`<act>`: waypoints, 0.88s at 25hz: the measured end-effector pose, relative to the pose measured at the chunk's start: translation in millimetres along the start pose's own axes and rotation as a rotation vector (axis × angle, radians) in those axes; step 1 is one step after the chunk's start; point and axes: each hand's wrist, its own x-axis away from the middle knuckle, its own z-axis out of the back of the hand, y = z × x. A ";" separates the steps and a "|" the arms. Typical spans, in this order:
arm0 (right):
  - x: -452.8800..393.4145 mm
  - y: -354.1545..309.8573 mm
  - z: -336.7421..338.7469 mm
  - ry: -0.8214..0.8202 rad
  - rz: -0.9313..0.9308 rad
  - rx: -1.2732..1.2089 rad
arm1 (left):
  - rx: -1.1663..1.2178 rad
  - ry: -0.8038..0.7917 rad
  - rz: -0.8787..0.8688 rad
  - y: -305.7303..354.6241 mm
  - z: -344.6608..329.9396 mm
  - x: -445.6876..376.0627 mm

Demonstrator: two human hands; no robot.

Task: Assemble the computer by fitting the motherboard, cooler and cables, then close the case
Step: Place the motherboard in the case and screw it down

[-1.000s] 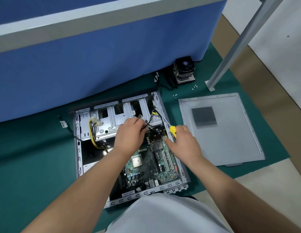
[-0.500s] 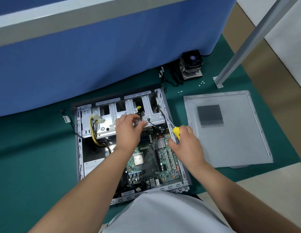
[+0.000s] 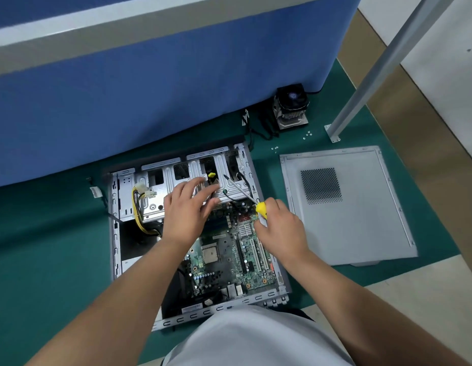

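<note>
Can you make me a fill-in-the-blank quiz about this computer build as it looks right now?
1. The right hand grips a screwdriver with a ____ handle.
2. The side panel lies flat on the mat to the ____ of the open case.
3. The cooler stands outside the case by the ____ partition.

Missing words: yellow; right; blue

Left hand (image 3: pixel 188 207) covers part of the drive cage (image 3: pixel 176 191), the screwdriver (image 3: pixel 245 195) handle's mostly buried in the right hand (image 3: pixel 281 228), and those screws (image 3: pixel 307 134) are just specks.
</note>
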 end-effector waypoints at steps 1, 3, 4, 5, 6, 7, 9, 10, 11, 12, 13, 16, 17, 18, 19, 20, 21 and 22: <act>-0.9 0.4 0.0 -0.006 0.008 -0.001 | 0.001 -0.004 0.008 -1.2 -0.6 -1.6; -7.1 0.1 1.1 -0.008 0.028 0.000 | 0.011 -0.002 0.038 -0.7 -1.2 -5.6; -12.5 0.1 2.9 -0.007 0.033 -0.002 | 0.020 -0.006 0.055 0.3 -1.0 -8.4; -18.4 0.3 5.4 -0.009 0.035 -0.003 | 0.028 -0.013 0.070 1.1 -0.6 -11.8; -22.8 0.2 7.3 -0.016 0.033 0.002 | 0.031 -0.024 0.082 0.8 -0.2 -14.6; -25.2 -0.2 8.5 -0.024 0.027 0.011 | 0.029 -0.039 0.089 -0.1 0.0 -16.4; -25.0 -1.2 9.3 -0.030 0.012 0.020 | 0.021 -0.070 0.083 -2.4 -0.3 -16.3; -23.8 -1.7 9.6 -0.034 0.013 0.013 | 0.021 -0.086 0.071 -3.6 0.0 -15.5; -22.8 -1.3 11.3 -0.046 0.022 -0.013 | 0.021 -0.110 0.054 -5.4 1.2 -15.2; -22.8 0.4 14.5 -0.071 0.023 -0.074 | 0.015 -0.141 0.034 -7.9 2.8 -15.9; -24.5 4.2 19.8 -0.114 -0.002 -0.178 | 0.001 -0.177 0.009 -11.8 5.1 -17.8; -34.9 35.6 32.7 -0.181 -0.262 -0.571 | -0.084 -0.296 -0.083 -27.5 12.1 -22.5; -39.3 49.7 31.8 -0.174 -0.355 -0.566 | -0.111 -0.323 -0.108 -31.8 13.2 -23.1; -42.9 63.4 26.9 -0.190 -0.417 -0.482 | -0.123 -0.339 -0.123 -34.8 13.1 -23.6; -45.2 73.9 19.4 -0.237 -0.457 -0.379 | -0.123 -0.347 -0.132 -36.7 12.5 -23.8; -47.6 79.6 10.4 -0.294 -0.489 -0.293 | -0.121 -0.352 -0.135 -37.7 12.0 -24.2; -49.6 81.3 1.8 -0.346 -0.509 -0.233 | -0.121 -0.355 -0.133 -37.9 11.5 -24.6; -51.3 80.3 -6.3 -0.384 -0.509 -0.190 | -0.122 -0.357 -0.128 -37.5 11.0 -25.0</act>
